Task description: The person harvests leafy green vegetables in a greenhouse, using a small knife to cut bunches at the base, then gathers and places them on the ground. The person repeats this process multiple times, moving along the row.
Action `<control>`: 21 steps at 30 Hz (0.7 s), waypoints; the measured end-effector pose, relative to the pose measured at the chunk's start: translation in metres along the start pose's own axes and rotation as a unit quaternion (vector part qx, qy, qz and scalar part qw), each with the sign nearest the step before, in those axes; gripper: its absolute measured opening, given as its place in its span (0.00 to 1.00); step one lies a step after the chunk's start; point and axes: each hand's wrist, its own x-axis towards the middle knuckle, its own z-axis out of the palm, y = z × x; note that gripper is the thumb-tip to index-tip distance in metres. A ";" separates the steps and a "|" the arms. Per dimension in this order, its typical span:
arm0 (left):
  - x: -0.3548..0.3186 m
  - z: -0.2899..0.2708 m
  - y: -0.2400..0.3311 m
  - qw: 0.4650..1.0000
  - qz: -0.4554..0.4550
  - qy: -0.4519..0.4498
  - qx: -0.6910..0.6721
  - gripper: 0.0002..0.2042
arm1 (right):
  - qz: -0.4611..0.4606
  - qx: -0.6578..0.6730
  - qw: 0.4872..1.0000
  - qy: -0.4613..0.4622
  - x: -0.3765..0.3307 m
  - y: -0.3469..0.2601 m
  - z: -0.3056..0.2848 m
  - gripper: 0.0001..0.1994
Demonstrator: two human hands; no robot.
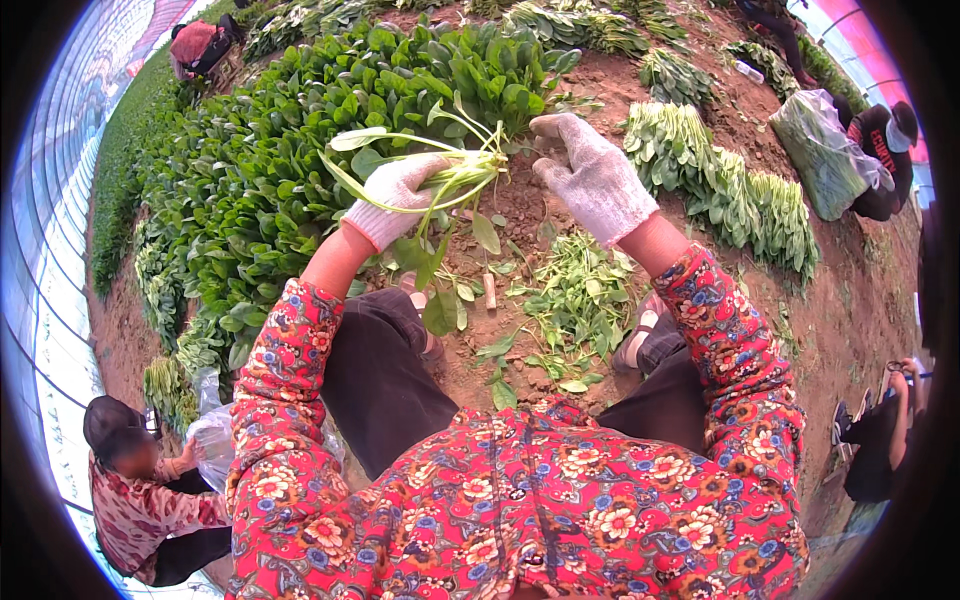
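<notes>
white-gloved left hand (395, 195) gripping leafy stalks (440, 170), roots hidden, right hand (592, 175) fingers loosely spread

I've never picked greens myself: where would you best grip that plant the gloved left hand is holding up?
Probably at the base, where the plant's pale stalks bunch together near the right hand. The left hand already closes round the stalks there. The stalks fan out leftward into broad, floppy leaves, so come from the root end on the right; gripping the leaves would likely bruise them.
</notes>
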 end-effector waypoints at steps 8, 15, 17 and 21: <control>0.031 0.039 0.048 0.974 0.106 0.123 0.159 0.16 | 0.220 0.117 0.967 0.050 -0.028 0.018 -0.026 0.15; 0.059 0.091 0.045 0.982 0.105 0.138 0.073 0.16 | 0.227 -0.001 0.941 0.252 -0.022 0.052 -0.028 0.30; 0.064 0.096 0.042 0.988 0.065 0.114 0.076 0.16 | 0.153 -0.110 0.923 0.336 -0.026 0.047 -0.048 0.34; 0.066 0.101 0.038 0.986 0.099 0.121 0.062 0.15 | -0.020 -0.038 0.904 0.425 -0.020 0.015 -0.127 0.42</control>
